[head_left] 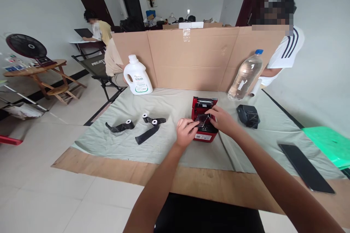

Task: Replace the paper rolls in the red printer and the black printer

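Observation:
A red and black printer [204, 137] stands with its lid raised on the cloth in front of me. Over its opening is a dark roll of paper [202, 119] with a shiny strip, held between both hands. My left hand [186, 131] has its fingertips pressed on the roll's left side. My right hand [222, 119] pinches its right side with thumb and fingers. Left of the printer lie partly unrolled black paper rolls with white cores: one roll [123, 126] farthest left, another roll [155, 119] behind, and a third roll [147, 134] nearer me.
A white detergent jug [139, 78] and a leaning clear bottle [246, 76] stand before a cardboard panel [191, 58]. Right of the printer are a black device [248, 115], a dark phone [306, 167] and green plastic [328, 145]. People sit beyond the table.

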Motion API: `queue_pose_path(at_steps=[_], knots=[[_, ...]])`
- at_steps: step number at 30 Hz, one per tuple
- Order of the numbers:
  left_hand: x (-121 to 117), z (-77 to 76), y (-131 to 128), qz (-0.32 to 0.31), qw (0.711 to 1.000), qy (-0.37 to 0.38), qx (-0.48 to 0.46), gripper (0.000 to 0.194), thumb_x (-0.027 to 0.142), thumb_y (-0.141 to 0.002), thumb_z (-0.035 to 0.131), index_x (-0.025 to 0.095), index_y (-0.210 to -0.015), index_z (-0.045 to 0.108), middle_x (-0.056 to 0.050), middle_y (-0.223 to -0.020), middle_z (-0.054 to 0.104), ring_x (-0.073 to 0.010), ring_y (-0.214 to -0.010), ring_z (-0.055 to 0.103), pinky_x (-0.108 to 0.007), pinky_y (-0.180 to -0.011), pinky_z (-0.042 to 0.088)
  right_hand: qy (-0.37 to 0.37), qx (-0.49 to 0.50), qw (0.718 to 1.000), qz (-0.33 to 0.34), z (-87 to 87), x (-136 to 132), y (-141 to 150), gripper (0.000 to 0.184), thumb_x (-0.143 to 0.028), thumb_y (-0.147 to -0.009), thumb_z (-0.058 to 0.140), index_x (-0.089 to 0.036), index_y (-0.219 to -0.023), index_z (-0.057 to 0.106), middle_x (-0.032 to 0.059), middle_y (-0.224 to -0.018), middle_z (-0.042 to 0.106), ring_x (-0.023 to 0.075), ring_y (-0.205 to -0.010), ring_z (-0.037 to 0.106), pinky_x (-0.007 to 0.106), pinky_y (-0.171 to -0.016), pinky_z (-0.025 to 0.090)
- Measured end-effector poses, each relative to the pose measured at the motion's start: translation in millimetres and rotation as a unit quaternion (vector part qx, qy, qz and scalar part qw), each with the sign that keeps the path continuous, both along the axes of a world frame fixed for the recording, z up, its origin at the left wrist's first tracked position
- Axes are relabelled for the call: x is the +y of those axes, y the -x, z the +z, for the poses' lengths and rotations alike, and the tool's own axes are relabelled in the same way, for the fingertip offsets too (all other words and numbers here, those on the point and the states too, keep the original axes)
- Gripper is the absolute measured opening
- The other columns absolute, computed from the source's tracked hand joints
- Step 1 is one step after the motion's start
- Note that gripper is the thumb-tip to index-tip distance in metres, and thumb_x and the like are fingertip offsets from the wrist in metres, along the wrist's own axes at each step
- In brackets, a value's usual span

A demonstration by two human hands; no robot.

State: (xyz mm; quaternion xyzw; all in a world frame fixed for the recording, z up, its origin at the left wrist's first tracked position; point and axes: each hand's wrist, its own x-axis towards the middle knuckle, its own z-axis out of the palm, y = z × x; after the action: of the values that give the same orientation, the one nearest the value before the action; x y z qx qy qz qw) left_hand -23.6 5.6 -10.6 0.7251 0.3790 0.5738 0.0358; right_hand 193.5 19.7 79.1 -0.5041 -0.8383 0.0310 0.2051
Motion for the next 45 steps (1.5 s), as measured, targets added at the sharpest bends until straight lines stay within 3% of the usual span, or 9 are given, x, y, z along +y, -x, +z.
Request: queue_pose_path(at_steps=[7, 15, 21, 26, 29, 35, 39, 42, 45], knots=[[-4.0, 12.8, -4.1, -0.025, 0.999, 0.038, 0.007, 0.027, 0.022, -0.093, 0.058, 0.031, -0.105, 0.08, -0.006, -0.102, 0.071, -0.0223, -0.095, 0.061, -0.038, -0.088, 0.049, 0.081, -0.1, 0.986, -0.103, 6.3, 16.2, 18.7, 0.036, -0.011, -0.084, 0.058, -0.021, -0.116, 0.07, 0.0085, -0.102, 0.074, 0.0271, -0.1, 0.065, 0.032, -0.077, 0.045], [-0.4, 20.1, -10.4, -0.061, 0.992, 0.107, -0.003, 0.027, 0.013, -0.087, 0.059, 0.028, -0.092, 0.081, -0.005, -0.106, 0.072, -0.0238, -0.104, 0.059, -0.041, -0.095, 0.049, 0.13, -0.144, 0.967, -0.167, 10.6, 16.1, 39.0, 0.029, -0.01, -0.085, 0.056, -0.018, -0.106, 0.074, 0.0141, -0.112, 0.075, 0.0301, -0.108, 0.068, 0.032, -0.078, 0.048], [1.6, 27.9, -3.9, -0.087, 0.985, 0.151, 0.007, 0.022, 0.013, -0.087, 0.058, 0.025, -0.091, 0.075, -0.002, -0.151, 0.056, -0.0278, -0.139, 0.045, -0.048, -0.118, 0.035, 0.16, -0.157, 0.961, -0.163, 15.4, 21.9, 39.6, 0.03, -0.012, -0.088, 0.057, -0.019, -0.11, 0.075, 0.0135, -0.112, 0.075, 0.0291, -0.109, 0.069, 0.032, -0.084, 0.051], [11.4, 35.1, -1.1, -0.113, 0.958, 0.257, -0.056, 0.045, 0.005, -0.082, 0.054, 0.025, -0.121, 0.064, -0.005, -0.134, 0.07, -0.0246, -0.132, 0.056, -0.046, -0.118, 0.036, 0.171, -0.161, 0.956, -0.174, 16.7, 25.5, 40.0, 0.028, -0.015, -0.091, 0.056, -0.017, -0.111, 0.076, 0.017, -0.114, 0.074, 0.0332, -0.109, 0.07, 0.037, -0.084, 0.052], [28.3, 44.0, -1.1, -0.112, 0.952, 0.284, -0.024, 0.053, 0.007, -0.08, 0.059, 0.026, -0.13, 0.065, -0.004, -0.127, 0.072, -0.0252, -0.122, 0.06, -0.042, -0.111, 0.042, 0.175, -0.159, 0.953, -0.187, 17.1, 27.1, 45.2, 0.029, -0.013, -0.09, 0.055, -0.014, -0.111, 0.076, 0.0198, -0.114, 0.073, 0.0352, -0.108, 0.07, 0.039, -0.083, 0.053], [50.8, 75.4, -4.1, -0.069, 0.934, 0.291, 0.194, 0.024, 0.019, -0.085, 0.068, 0.032, -0.1, 0.081, -0.002, -0.106, 0.073, -0.027, -0.108, 0.064, -0.044, -0.101, 0.043, 0.198, -0.137, 0.956, -0.17, 21.8, 27.7, 41.7, 0.024, -0.016, -0.087, 0.06, -0.015, -0.103, 0.079, 0.017, -0.107, 0.075, 0.0329, -0.101, 0.071, 0.036, -0.079, 0.052], [47.4, 89.6, -10.6, -0.056, 0.924, 0.288, 0.244, 0.018, 0.021, -0.086, 0.068, 0.031, -0.093, 0.082, -0.001, -0.092, 0.071, -0.0233, -0.093, 0.067, -0.04, -0.094, 0.044, 0.2, -0.029, 0.974, -0.097, 28.4, 19.7, 8.3, 0.021, -0.018, -0.081, 0.065, -0.024, -0.095, 0.08, 0.0037, -0.098, 0.077, 0.0222, -0.089, 0.07, 0.03, -0.08, 0.052], [40.9, 92.9, -14.2, -0.097, 0.915, 0.31, 0.24, 0.014, 0.029, -0.088, 0.069, 0.029, -0.091, 0.083, -0.001, -0.088, 0.071, -0.0213, -0.087, 0.066, -0.037, -0.089, 0.045, 0.092, 0.137, 0.971, -0.171, 28.9, 19.3, -17.4, 0.019, -0.028, -0.085, 0.06, -0.021, -0.09, 0.077, 0.0057, -0.097, 0.076, 0.0231, -0.082, 0.067, 0.037, -0.082, 0.052], [31.6, 92.2, -15.2, -0.115, 0.908, 0.307, 0.26, 0.015, 0.03, -0.09, 0.068, 0.031, -0.091, 0.083, -0.001, -0.09, 0.069, -0.0213, -0.089, 0.065, -0.037, -0.09, 0.044, 0.016, 0.25, 0.948, -0.194, 21.7, 29.3, -25.8, 0.029, -0.035, -0.088, 0.058, -0.019, -0.107, 0.073, 0.0109, -0.112, 0.074, 0.026, -0.091, 0.066, 0.043, -0.087, 0.052]])
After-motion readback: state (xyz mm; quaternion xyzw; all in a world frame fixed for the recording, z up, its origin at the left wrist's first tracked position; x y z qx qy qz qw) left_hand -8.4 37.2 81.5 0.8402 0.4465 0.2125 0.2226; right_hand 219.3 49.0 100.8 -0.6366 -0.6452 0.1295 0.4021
